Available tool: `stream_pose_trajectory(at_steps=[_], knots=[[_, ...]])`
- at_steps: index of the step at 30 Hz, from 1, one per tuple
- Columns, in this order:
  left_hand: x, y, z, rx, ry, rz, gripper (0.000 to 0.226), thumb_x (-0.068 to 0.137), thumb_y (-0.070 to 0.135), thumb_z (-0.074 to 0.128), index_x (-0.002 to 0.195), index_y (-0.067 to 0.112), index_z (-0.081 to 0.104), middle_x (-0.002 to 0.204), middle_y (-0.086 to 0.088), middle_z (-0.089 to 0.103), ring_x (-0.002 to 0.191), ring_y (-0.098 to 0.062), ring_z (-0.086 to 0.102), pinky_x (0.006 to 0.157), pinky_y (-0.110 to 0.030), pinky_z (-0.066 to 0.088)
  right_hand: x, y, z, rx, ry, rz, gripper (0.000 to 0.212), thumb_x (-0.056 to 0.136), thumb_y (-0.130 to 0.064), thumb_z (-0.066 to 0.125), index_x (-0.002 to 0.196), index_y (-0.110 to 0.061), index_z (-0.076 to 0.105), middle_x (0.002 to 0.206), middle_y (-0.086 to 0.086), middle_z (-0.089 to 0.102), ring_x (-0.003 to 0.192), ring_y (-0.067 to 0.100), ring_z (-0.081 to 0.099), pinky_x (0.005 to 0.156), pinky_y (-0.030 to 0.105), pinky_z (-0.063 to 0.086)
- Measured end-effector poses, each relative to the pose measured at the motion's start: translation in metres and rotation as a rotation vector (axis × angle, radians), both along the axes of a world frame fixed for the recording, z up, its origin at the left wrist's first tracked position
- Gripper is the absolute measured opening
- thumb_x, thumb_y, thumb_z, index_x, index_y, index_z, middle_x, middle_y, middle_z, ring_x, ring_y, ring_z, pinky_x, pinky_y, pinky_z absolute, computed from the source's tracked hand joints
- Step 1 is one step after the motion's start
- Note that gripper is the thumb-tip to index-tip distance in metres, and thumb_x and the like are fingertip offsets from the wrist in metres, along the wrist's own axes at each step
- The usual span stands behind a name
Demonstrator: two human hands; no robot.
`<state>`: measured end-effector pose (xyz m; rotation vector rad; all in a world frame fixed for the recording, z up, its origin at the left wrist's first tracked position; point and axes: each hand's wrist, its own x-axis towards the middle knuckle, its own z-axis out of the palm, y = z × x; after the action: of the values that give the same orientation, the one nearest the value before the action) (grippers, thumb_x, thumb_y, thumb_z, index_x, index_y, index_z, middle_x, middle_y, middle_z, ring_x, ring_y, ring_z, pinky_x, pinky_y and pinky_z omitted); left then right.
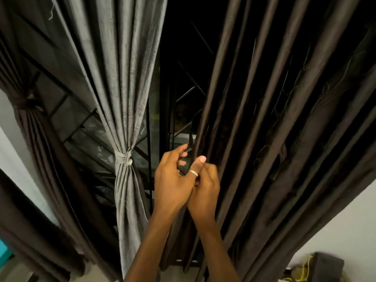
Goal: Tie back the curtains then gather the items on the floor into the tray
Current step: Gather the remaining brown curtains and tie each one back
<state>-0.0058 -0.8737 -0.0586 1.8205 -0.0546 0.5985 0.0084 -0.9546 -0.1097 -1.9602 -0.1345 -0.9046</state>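
both hands work at mid-height, at the near edge of the dark brown curtain, which hangs loose in long folds on the right. left hand: fingers curled round a narrow dark strap, fingertips closed over it, firm grip. right hand: pressed against the left hand, fingers curled inward, thumb up along the curtain's edge fold, with a silver ring on the thumb. the left hand covers what the right fingers close on, so i cannot tell its hold. grey curtain, left of my hands: gathered and cinched by a knotted grey tie, fabric flaring out below the knot. far left, a second dark curtain is bunched and bound by a dark tie. behind the gap between the curtains is a metal window grille, dark beyond it. white wall at lower right. on the floor at the bottom right corner lie a grey object and a yellow cord beside it, both blurred. a teal patch shows at the lower left edge.
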Motion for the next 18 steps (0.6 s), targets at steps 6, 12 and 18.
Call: stream_pose_trajectory(at_steps=[6, 12, 18], knots=[[0.016, 0.002, 0.005, 0.131, -0.020, 0.088, 0.046, 0.087, 0.053, 0.069, 0.128, 0.032, 0.063, 0.108, 0.017, 0.062, 0.090, 0.004, 0.061, 0.075, -0.020, 0.054, 0.000, 0.001, 0.005, -0.019, 0.064, 0.147, 0.019, 0.096, 0.000, 0.060, 0.108, -0.011, 0.070, 0.101, 0.007, 0.067, 0.092, 0.021, 0.067, 0.075, 0.023, 0.049], [0.023, 0.010, 0.006, 0.116, -0.049, 0.171, 0.021, 0.096, 0.036, 0.065, 0.111, 0.025, 0.074, 0.092, 0.013, 0.070, 0.078, 0.003, 0.064, 0.067, -0.017, 0.049, -0.001, -0.025, 0.033, 0.093, -0.047, -0.051, 0.030, 0.095, -0.016, 0.069, 0.125, -0.018, 0.071, 0.111, -0.006, 0.060, 0.095, 0.001, 0.063, 0.077, 0.020, 0.055], [0.022, 0.009, 0.006, 0.077, -0.063, 0.128, 0.019, 0.095, 0.033, 0.068, 0.111, 0.025, 0.075, 0.091, 0.015, 0.069, 0.080, 0.003, 0.064, 0.072, -0.020, 0.055, 0.011, -0.057, 0.058, 0.153, -0.004, -0.386, 0.057, 0.089, -0.039, 0.075, 0.136, -0.016, 0.054, 0.127, -0.002, 0.054, 0.116, 0.012, 0.055, 0.090, 0.029, 0.051]])
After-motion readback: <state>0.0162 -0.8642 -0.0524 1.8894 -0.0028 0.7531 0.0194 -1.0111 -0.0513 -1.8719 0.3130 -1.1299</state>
